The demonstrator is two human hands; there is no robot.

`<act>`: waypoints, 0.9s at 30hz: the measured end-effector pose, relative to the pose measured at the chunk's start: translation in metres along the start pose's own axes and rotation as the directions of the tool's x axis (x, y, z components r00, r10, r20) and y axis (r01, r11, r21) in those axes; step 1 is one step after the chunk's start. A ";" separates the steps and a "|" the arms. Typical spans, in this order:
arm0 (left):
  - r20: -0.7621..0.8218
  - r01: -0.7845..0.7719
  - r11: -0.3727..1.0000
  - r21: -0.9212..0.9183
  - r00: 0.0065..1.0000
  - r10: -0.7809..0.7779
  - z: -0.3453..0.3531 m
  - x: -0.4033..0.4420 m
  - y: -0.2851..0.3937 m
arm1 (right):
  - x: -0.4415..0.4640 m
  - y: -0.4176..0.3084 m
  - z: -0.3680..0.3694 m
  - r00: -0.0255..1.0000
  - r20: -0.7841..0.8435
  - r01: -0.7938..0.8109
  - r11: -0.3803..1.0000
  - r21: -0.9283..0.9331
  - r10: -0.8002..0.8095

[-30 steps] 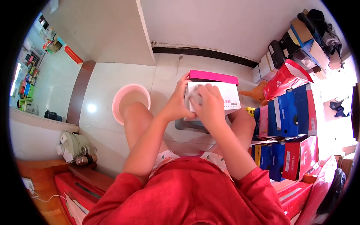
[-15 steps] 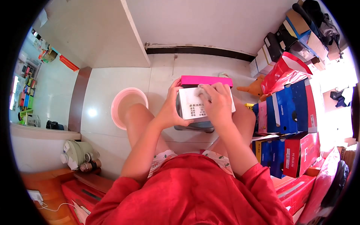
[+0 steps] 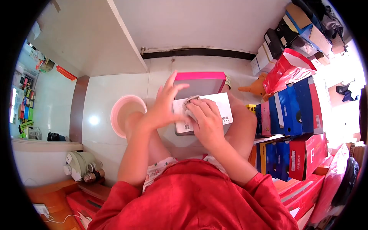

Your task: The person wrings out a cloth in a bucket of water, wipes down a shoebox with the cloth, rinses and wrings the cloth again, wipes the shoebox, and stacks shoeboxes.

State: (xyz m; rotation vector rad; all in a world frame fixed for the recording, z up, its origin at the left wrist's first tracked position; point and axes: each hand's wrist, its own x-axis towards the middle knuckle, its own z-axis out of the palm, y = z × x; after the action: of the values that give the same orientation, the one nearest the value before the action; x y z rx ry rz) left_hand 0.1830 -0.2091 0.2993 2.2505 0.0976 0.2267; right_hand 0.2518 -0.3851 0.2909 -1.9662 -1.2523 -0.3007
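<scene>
A shoe box with a printed white face [image 3: 220, 102] rests between my knees. Just behind that face, a grey panel with a pink edge [image 3: 201, 75] shows; I cannot tell how the two join. My right hand [image 3: 208, 119] presses a crumpled greyish cloth [image 3: 190, 102] onto the left part of the white face, fingers closed over it. At the box's left side, my left hand [image 3: 165, 103] is raised with its fingers spread, holding nothing. Its fingertips come close to the pink edge and the white face; contact is unclear.
A pink basin [image 3: 114, 117] stands on the floor by my left leg. Stacked shoe boxes [image 3: 306, 155], a red bag [image 3: 289, 71] and an orange plush toy [image 3: 256, 87] are at the right. A door panel [image 3: 88, 34] stands at the upper left.
My left hand has let go of the box's left side and opened. The box has turned, showing different print and more of the grey panel. My right hand with the cloth has moved left and down.
</scene>
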 end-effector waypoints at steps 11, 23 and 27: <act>0.132 0.022 0.979 -0.205 0.991 0.005 -0.009 0.023 -0.005 | -0.008 0.003 -0.004 0.998 -0.051 -0.039 0.999 0.027 0.040; -0.059 0.007 0.974 -0.224 0.998 -0.021 0.020 0.004 -0.001 | -0.004 0.010 -0.009 0.999 -0.015 -0.048 0.998 0.044 0.049; -0.088 0.043 0.965 -0.257 0.994 -0.068 0.019 0.007 -0.001 | -0.004 0.024 -0.017 0.990 -0.041 -0.134 0.991 0.003 0.134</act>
State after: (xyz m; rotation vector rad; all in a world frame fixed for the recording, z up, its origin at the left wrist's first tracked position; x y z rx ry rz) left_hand 0.1933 -0.2225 0.2875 1.9780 0.1730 0.3002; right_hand 0.2732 -0.4054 0.2885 -2.0233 -1.0881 -0.2717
